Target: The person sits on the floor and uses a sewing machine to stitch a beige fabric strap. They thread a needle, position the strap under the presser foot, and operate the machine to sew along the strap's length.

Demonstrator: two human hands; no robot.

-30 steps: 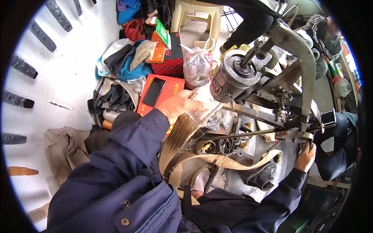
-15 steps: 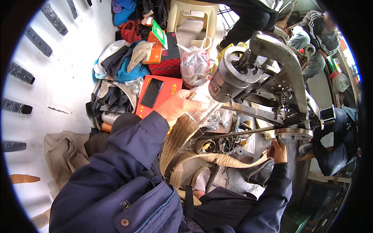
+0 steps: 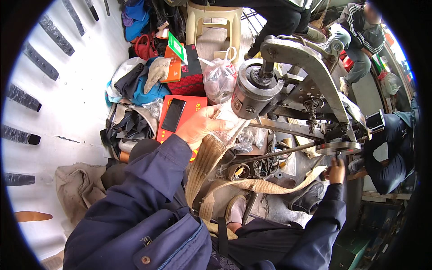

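A metal hand-cranked sewing machine (image 3: 310, 72) stands in front of me, its thick cylindrical head at the left end. My left hand (image 3: 200, 127) pinches a beige woven strap (image 3: 204, 157) just left of that head, thumb on top. The strap's pale, mesh-like end (image 3: 230, 118) runs under the head, which hides its tip. From there the strap hangs toward my lap. Another length of it (image 3: 265, 185) stretches right across the machine's base. At the right, my right hand (image 3: 336, 172) has its fingers closed at the underside of the round handwheel (image 3: 338, 148).
Left of the machine, a black phone (image 3: 173, 114) lies on a red box (image 3: 193, 104). Beyond are a knotted plastic bag (image 3: 219, 81), piled cloth (image 3: 130, 78) and a cream stool (image 3: 215, 13). A dark shoe (image 3: 308, 198) lies below the wheel. Other people sit or stand at the far side and right.
My right hand has moved right along with the turning wheel, which looks blurred. My left hand keeps its hold on the strap. The whole view has shifted slightly.
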